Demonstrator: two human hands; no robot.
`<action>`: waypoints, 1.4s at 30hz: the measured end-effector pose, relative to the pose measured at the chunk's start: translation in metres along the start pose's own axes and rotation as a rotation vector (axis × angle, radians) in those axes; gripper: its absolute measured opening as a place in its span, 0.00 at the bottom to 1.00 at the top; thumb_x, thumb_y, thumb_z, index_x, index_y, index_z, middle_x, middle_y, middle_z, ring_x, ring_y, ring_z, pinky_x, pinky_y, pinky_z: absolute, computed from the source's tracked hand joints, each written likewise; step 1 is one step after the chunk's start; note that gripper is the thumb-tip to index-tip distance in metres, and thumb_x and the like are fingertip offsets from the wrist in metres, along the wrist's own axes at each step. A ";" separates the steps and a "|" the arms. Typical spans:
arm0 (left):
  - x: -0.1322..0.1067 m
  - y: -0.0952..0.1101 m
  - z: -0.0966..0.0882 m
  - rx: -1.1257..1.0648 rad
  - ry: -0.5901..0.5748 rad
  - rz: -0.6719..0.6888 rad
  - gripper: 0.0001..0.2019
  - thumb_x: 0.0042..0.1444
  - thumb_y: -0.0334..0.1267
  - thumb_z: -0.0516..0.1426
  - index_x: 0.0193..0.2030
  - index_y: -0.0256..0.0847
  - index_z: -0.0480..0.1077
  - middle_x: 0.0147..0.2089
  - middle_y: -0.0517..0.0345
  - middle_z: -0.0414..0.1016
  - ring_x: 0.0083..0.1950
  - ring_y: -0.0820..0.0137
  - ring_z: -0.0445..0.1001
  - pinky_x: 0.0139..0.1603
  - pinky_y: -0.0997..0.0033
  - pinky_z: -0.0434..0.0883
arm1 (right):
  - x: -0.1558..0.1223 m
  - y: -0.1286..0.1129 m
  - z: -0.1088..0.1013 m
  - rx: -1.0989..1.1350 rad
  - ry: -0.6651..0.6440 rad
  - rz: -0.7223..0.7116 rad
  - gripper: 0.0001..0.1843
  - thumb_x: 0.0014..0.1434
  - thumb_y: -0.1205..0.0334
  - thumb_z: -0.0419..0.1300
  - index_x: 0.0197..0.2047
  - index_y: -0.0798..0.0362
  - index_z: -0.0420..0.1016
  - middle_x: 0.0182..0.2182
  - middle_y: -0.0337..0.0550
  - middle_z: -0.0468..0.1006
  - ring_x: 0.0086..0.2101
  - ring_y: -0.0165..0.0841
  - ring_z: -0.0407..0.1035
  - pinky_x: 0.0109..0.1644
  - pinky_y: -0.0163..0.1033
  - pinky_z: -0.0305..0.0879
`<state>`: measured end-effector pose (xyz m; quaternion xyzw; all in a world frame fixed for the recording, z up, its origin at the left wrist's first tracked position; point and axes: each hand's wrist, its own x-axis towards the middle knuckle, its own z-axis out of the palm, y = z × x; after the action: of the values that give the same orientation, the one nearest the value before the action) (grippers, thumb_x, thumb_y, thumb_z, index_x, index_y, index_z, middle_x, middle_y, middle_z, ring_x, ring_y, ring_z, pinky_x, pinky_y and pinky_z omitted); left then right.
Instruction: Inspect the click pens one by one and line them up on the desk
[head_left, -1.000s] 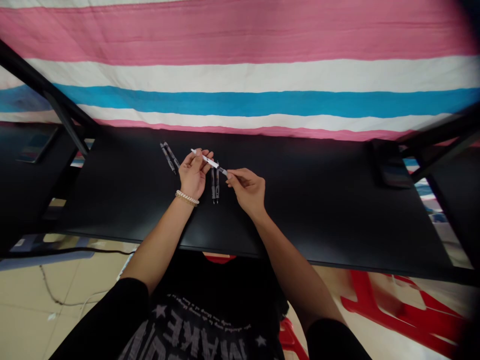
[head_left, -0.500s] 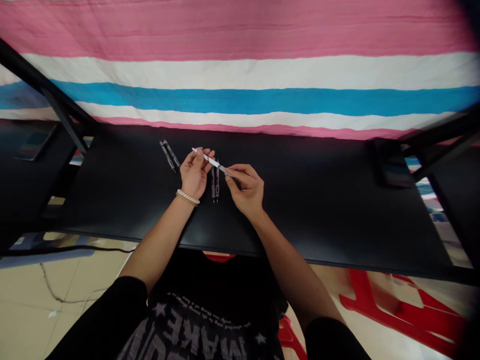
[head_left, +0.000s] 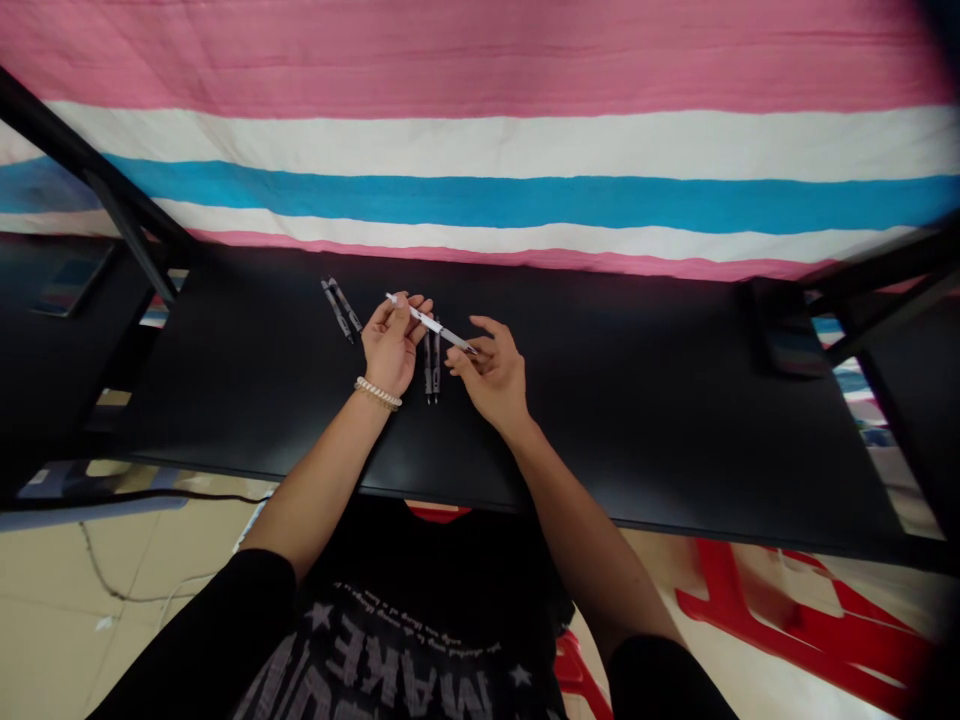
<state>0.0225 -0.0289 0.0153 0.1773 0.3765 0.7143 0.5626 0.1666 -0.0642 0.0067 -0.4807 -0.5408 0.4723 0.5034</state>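
A white pen [head_left: 431, 323] slants over the table, held near its upper left end between the thumb and fingers of my left hand [head_left: 390, 340]. Its pointed end reaches down to my right hand [head_left: 495, 370], whose thumb and index finger are spread apart around it. Whether the other right fingers touch the tip I cannot make out. Below the white pen, two dark pens [head_left: 433, 375] lie side by side, their upper parts partly hidden. Another pair of dark pens [head_left: 340, 312] lies to the left of my left hand.
The black table [head_left: 645, 410] spans the view, with a black phone-like object [head_left: 787, 330] at its right end. Striped cloth [head_left: 480, 200] hangs behind it. Black metal bars [head_left: 127, 235] stand at the sides. A red plastic stool [head_left: 810, 620] is below on the right.
My right thumb and index finger have come apart from the pen's lower end, baring its tip. My left hand keeps its hold, nearly still.
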 end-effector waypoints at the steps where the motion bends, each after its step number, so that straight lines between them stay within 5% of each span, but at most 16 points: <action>1: 0.000 0.000 0.000 -0.003 -0.002 0.002 0.08 0.57 0.39 0.67 0.39 0.40 0.75 0.41 0.54 0.81 0.49 0.66 0.82 0.56 0.62 0.76 | 0.000 -0.001 0.000 -0.008 0.012 -0.004 0.23 0.58 0.41 0.65 0.44 0.52 0.76 0.30 0.42 0.80 0.27 0.30 0.77 0.30 0.34 0.77; 9: 0.001 0.002 0.001 0.007 0.016 -0.008 0.07 0.57 0.39 0.67 0.39 0.40 0.75 0.42 0.54 0.81 0.51 0.64 0.81 0.57 0.61 0.75 | 0.001 -0.002 -0.005 -0.078 -0.030 0.034 0.24 0.61 0.38 0.61 0.38 0.54 0.77 0.20 0.38 0.76 0.17 0.26 0.69 0.19 0.31 0.66; 18: 0.001 0.003 0.001 0.023 0.001 -0.010 0.05 0.59 0.38 0.65 0.39 0.41 0.76 0.40 0.56 0.81 0.45 0.69 0.82 0.53 0.65 0.76 | 0.000 0.000 -0.004 -0.104 -0.083 0.012 0.23 0.61 0.39 0.61 0.40 0.54 0.76 0.23 0.38 0.77 0.20 0.27 0.71 0.23 0.31 0.68; 23: 0.000 0.008 0.002 0.026 -0.036 -0.085 0.05 0.59 0.38 0.65 0.41 0.43 0.76 0.39 0.58 0.80 0.41 0.72 0.80 0.49 0.70 0.75 | -0.002 -0.002 -0.004 -0.179 -0.260 0.007 0.25 0.65 0.38 0.56 0.36 0.54 0.77 0.19 0.35 0.73 0.16 0.25 0.66 0.20 0.31 0.62; 26: -0.001 0.017 0.004 0.000 -0.075 -0.179 0.06 0.60 0.42 0.64 0.39 0.44 0.73 0.29 0.64 0.74 0.28 0.78 0.74 0.34 0.78 0.73 | -0.003 -0.006 -0.005 -0.221 -0.312 -0.035 0.28 0.66 0.37 0.55 0.31 0.54 0.77 0.19 0.37 0.74 0.19 0.26 0.67 0.24 0.32 0.63; 29: -0.004 0.031 0.006 -0.041 -0.101 -0.340 0.18 0.64 0.54 0.57 0.31 0.43 0.67 0.17 0.70 0.55 0.15 0.80 0.55 0.15 0.79 0.57 | -0.001 -0.008 -0.007 -0.230 -0.243 -0.081 0.29 0.65 0.36 0.55 0.31 0.54 0.77 0.21 0.39 0.76 0.23 0.27 0.69 0.27 0.33 0.63; 33: -0.007 0.047 0.006 -0.074 -0.132 -0.500 0.21 0.67 0.53 0.49 0.28 0.43 0.63 0.15 0.70 0.45 0.12 0.80 0.45 0.12 0.78 0.44 | 0.003 -0.005 -0.010 -0.247 -0.113 -0.087 0.27 0.67 0.38 0.54 0.32 0.53 0.76 0.21 0.38 0.75 0.21 0.27 0.66 0.27 0.34 0.60; 42: 0.002 0.097 -0.016 -0.096 -0.103 -0.278 0.24 0.69 0.51 0.40 0.28 0.42 0.63 0.15 0.68 0.46 0.13 0.79 0.43 0.13 0.76 0.44 | 0.003 -0.001 -0.010 -0.352 -0.143 -0.115 0.18 0.68 0.49 0.55 0.34 0.52 0.75 0.22 0.37 0.75 0.22 0.27 0.66 0.30 0.35 0.60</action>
<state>-0.0541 -0.0409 0.0764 0.1329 0.3333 0.6368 0.6824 0.1765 -0.0607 0.0088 -0.4948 -0.6761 0.3736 0.3980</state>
